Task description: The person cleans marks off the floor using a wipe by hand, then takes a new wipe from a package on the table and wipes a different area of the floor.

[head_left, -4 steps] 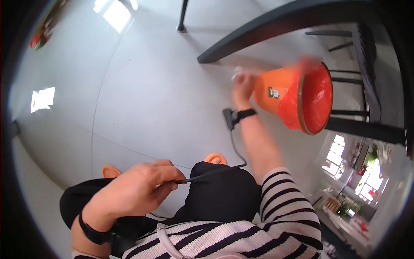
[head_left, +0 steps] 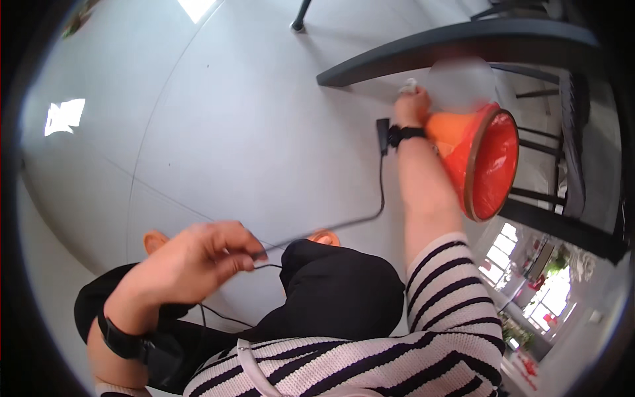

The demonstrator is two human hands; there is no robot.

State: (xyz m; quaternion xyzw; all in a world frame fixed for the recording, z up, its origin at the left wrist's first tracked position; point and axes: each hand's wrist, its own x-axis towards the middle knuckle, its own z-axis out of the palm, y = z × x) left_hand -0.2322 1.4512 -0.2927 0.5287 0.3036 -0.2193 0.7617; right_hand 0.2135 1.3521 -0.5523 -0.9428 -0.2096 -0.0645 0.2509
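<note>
My left hand (head_left: 198, 268) is closed in a pinch on a thin black cable (head_left: 344, 223) above my knees. The cable runs across to a small black device (head_left: 383, 137) strapped at my right wrist. Stretched far forward, my right hand (head_left: 413, 108) is closed around a small crumpled whitish piece (head_left: 408, 87), too small to name surely. Just right of that hand is an orange bin (head_left: 450, 129), tilted toward me and lined with a red plastic bag (head_left: 497, 169). Whether the hand touches the bin cannot be made out.
A dark curved furniture leg (head_left: 423, 49) spans the far right, with a chair (head_left: 574, 132) beyond it. A thinner leg (head_left: 299, 23) stands on the grey floor (head_left: 264, 132). My orange shoes (head_left: 324, 238) are below my knees. Part of the picture above the bin is blurred.
My right hand has moved right and farther away with the whitish piece. My left hand has shifted left, and the cable is stretched longer between them. The whole view has shifted slightly.
</note>
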